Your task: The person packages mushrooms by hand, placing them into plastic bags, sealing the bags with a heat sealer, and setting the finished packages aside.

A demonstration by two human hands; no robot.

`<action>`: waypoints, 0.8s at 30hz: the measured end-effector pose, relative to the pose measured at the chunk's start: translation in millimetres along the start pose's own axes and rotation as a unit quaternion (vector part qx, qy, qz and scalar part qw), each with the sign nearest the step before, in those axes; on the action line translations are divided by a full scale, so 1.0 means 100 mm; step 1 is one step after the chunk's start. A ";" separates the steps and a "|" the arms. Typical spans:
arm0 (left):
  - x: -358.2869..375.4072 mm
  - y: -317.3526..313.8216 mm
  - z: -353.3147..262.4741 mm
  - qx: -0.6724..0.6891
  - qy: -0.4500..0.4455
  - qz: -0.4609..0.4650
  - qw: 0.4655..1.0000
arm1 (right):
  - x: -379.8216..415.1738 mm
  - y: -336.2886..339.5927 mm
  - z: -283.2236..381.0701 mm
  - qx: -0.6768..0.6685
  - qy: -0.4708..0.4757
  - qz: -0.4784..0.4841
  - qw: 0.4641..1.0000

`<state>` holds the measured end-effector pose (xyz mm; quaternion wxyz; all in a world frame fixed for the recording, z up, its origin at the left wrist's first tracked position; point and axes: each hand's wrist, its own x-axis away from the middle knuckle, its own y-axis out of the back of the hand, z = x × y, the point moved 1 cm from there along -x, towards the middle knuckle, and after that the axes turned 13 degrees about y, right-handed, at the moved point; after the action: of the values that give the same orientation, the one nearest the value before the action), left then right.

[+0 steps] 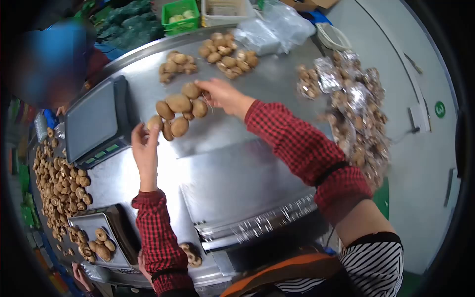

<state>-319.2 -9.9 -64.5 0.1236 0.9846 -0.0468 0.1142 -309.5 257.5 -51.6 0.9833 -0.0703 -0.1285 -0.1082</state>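
Note:
A loose group of brown mushrooms (178, 103) is between my two hands over the metal table. My left hand (145, 148) grips a mushroom (155, 123) at the group's lower left, thumb on one side and fingers on the other. At the upper right, my right hand (223, 96) has its fingertips around another mushroom (191, 90); some thin strands hang below them. Whether the group rests on the table or is slightly raised, I cannot tell. Just beyond are two small mushroom piles (177, 65) (228, 55). In front of me sits a wrapping machine (237, 183) with a flat plate.
A scale (94, 121) stands left, near a person in a blue cap (59, 54). Loose mushrooms (59, 188) and a second scale (121, 252) lie lower left, by another person's hand (81, 277). Wrapped mushroom packs (358, 114) are heaped right. Plastic bags (277, 27) lie at the back.

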 end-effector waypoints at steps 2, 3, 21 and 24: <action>0.36 -0.07 -0.41 -0.014 -0.042 0.036 0.998 | 0.56 0.27 0.28 0.001 0.036 -0.017 0.999; 0.59 -0.15 -0.61 -0.024 -0.035 0.059 0.997 | 0.86 0.42 0.37 0.006 0.043 -0.007 0.999; 3.04 -0.14 0.08 -0.487 -0.184 -0.109 0.847 | 4.24 1.52 -0.27 0.618 0.057 -0.108 0.777; 3.04 -0.33 0.07 -0.505 -0.119 -0.034 0.854 | 4.26 1.42 -0.33 0.659 0.122 -0.148 0.727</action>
<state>-18.9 1.2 -6.6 0.6008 0.7941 -0.0791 -0.0472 132.8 306.7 15.7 0.7606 0.6295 -0.0555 -0.1484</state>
